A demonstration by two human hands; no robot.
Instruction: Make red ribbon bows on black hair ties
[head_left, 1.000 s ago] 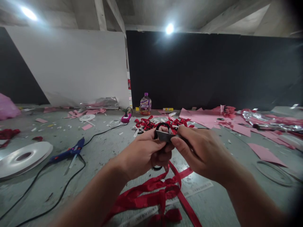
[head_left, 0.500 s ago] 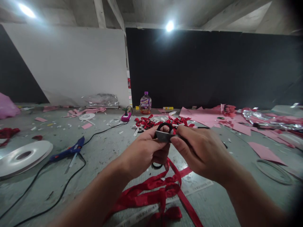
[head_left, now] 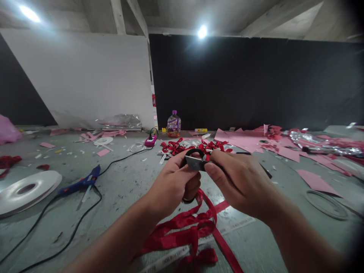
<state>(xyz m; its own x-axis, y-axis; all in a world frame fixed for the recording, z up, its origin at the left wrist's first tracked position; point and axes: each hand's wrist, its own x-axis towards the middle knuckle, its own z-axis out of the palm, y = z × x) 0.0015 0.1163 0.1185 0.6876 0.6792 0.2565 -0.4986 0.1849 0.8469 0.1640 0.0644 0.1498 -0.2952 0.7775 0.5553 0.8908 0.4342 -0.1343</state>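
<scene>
My left hand (head_left: pixel 173 185) is closed round black-handled scissors (head_left: pixel 195 163). One handle loop shows above my fingers and another below them. My right hand (head_left: pixel 241 182) pinches the grey blade end with thumb and fingers. What it does at the blade is hidden. Both hands are raised above the grey floor. Under them lies a tangle of red ribbon (head_left: pixel 184 231) over a white printed strip (head_left: pixel 239 223).
A blue glue gun (head_left: pixel 81 182) with a black cord and a white tape roll (head_left: pixel 25 189) lie to the left. Red bows (head_left: pixel 173 148), a purple bottle (head_left: pixel 173 124) and a pink plug (head_left: pixel 150 141) are ahead. Pink paper scraps (head_left: pixel 247 142) and a thin ring (head_left: pixel 327 204) lie right.
My left fingers have curled a little tighter round the lower scissor loop. Both hands stay in nearly the same place.
</scene>
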